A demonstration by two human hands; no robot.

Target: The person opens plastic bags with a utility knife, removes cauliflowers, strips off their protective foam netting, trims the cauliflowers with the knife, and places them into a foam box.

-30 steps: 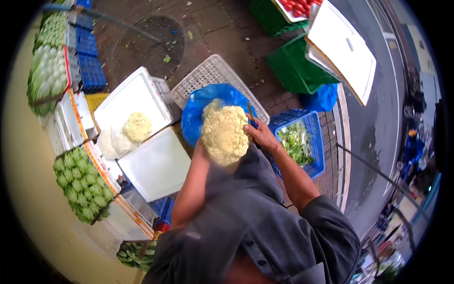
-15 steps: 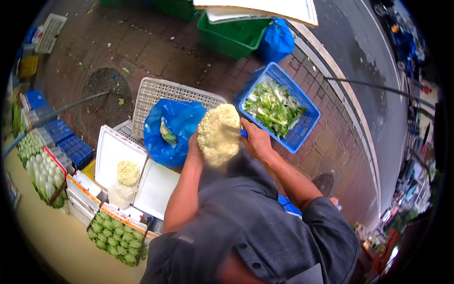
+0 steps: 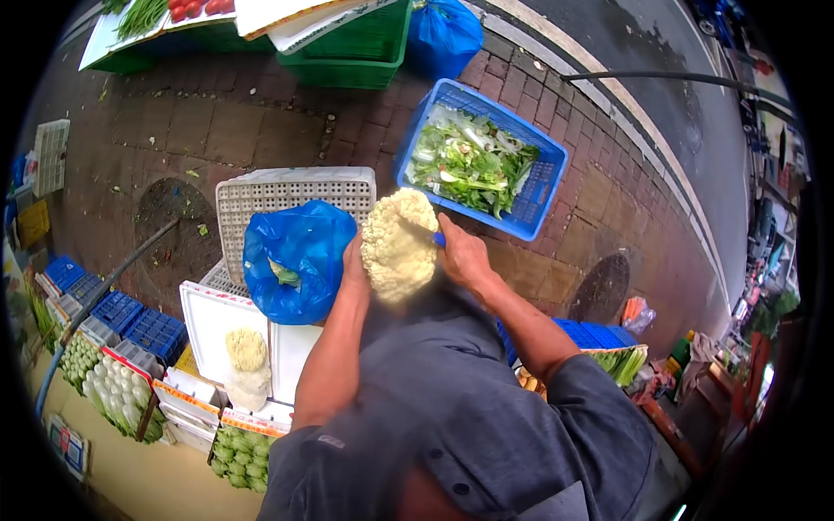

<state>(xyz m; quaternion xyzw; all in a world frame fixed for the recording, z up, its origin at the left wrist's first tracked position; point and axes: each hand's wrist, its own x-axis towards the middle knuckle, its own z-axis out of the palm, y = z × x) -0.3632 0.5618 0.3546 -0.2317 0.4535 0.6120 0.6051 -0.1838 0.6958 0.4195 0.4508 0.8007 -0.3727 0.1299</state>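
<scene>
A large cream-white cauliflower (image 3: 398, 260) is held in front of my body. My left hand (image 3: 354, 267) is closed around its left side, with most of the fingers hidden behind the head. In my right hand (image 3: 466, 253) is a knife (image 3: 439, 239) with a blue handle, gripped in closed fingers. The blade lies against the cauliflower's face; whether it has cut in, I cannot tell. Just left of my left hand sits an open blue plastic bag (image 3: 317, 234) with a leafy cauliflower trimming (image 3: 284, 274) inside. Another cauliflower (image 3: 247, 349) rests on a white foam box (image 3: 204, 317) at lower left.
A blue crate (image 3: 546, 195) of leafy trimmings stands ahead on the right. Behind the bag is a white perforated crate (image 3: 295, 187). Green crates (image 3: 347, 68) and a tied blue bag (image 3: 445, 39) are farther out. Boxed vegetables (image 3: 117, 395) line the left; a road runs along the right.
The camera view has turned, so the surrounding crates and boxes appear shifted. Both hands still hold the cauliflower and knife in nearly the same pose, with the blade still at its face.
</scene>
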